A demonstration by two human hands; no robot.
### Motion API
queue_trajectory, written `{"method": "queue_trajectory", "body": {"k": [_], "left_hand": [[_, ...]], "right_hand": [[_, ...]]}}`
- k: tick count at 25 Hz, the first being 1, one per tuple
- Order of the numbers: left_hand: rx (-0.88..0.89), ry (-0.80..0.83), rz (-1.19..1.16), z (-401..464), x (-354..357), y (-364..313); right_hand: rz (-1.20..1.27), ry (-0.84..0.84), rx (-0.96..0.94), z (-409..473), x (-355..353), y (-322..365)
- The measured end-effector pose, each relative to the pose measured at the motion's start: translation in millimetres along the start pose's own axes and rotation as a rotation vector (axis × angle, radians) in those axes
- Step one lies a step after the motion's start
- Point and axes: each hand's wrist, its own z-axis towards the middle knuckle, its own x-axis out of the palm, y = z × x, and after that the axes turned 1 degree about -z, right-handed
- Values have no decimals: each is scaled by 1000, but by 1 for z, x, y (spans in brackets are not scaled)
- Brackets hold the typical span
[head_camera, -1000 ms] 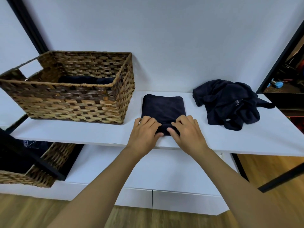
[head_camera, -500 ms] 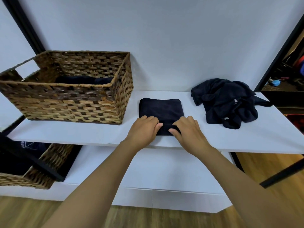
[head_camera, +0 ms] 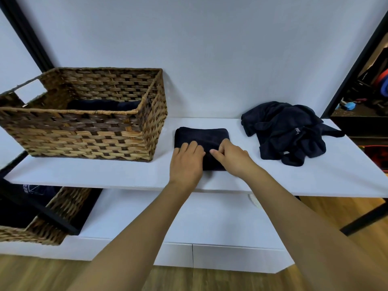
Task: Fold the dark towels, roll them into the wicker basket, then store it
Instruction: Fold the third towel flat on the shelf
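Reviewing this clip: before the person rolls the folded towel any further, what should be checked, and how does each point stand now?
1. Both hands on the folded towel: ok, left hand and right hand rest on its near end.
2. Roll started evenly: cannot tell, the hands hide the near edge.
3. Room ahead on the shelf: ok, bare shelf beyond the towel.
4. Space in the basket: ok, dark cloth only low inside.
5. Pile of towels out of the way: ok, it lies apart to the right.
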Motion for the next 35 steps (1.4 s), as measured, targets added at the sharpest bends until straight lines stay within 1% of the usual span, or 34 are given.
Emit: {"method": "queue_trajectory", "body": {"k": [2, 4, 5, 7, 8, 9, 11, 13, 15, 16, 17, 19, 20, 21, 23, 25, 26, 27, 28, 30, 31, 33, 35], "left_hand": [[79, -4, -13, -8, 3, 6], [102, 87, -7, -10, -2, 12], [84, 145, -11, -9, -5, 15], [71, 217, -64, -4, -11, 15], [90, 241, -105, -2, -14, 15], [106, 270, -164, 0, -18, 16], [100, 351, -325, -2, -26, 23], [61, 434, -438, -6, -30, 30], [53, 482, -464, -7, -29, 33], [58, 474, -450, -7, -28, 33], [67, 428, -397, -8, -25, 31], [95, 212, -154, -10, -19, 23], [107, 99, -31, -13, -15, 16], [114, 28, 66, -19, -12, 7], [102, -25, 131, -31, -8, -3], [107, -27, 122, -27, -7, 1], [126, -24, 105, -21, -8, 5], [141, -9, 91, -14, -10, 8], [139, 45, 80, -6, -15, 8], [94, 218, 52, 8, -24, 5], [63, 295, 15, 13, -24, 5], [-19, 431, -106, 23, -26, 7], [-85, 530, -240, 32, -28, 10]], "right_hand": [[107, -94, 16, 1, 3, -3], [59, -215, 5, 1, 11, 0], [-39, -302, -54, 0, 17, 1], [-271, -477, -266, -9, 30, -6], [-333, -550, -372, -16, 35, -16], [-358, -574, -457, -23, 35, -26], [-371, -539, -560, -33, 32, -42], [-394, -492, -555, -37, 32, -41], [-389, -467, -500, -33, 36, -35], [-377, -468, -491, -29, 36, -32], [-356, -467, -488, -25, 34, -29], [-284, -417, -440, -16, 24, -19], [-244, -348, -385, -13, 21, -16], [-190, -282, -325, -10, 18, -15], [-24, -222, -228, -6, 14, -14], [93, -234, -171, -7, 14, -12], [102, -257, -164, -8, 16, -11], [80, -295, -179, -10, 19, -11], [30, -363, -219, -15, 24, -12], [-144, -515, -325, -24, 33, -18], [-224, -558, -360, -26, 37, -22], [-304, -582, -394, -26, 39, -26], [-297, -597, -397, -26, 37, -24]]}}
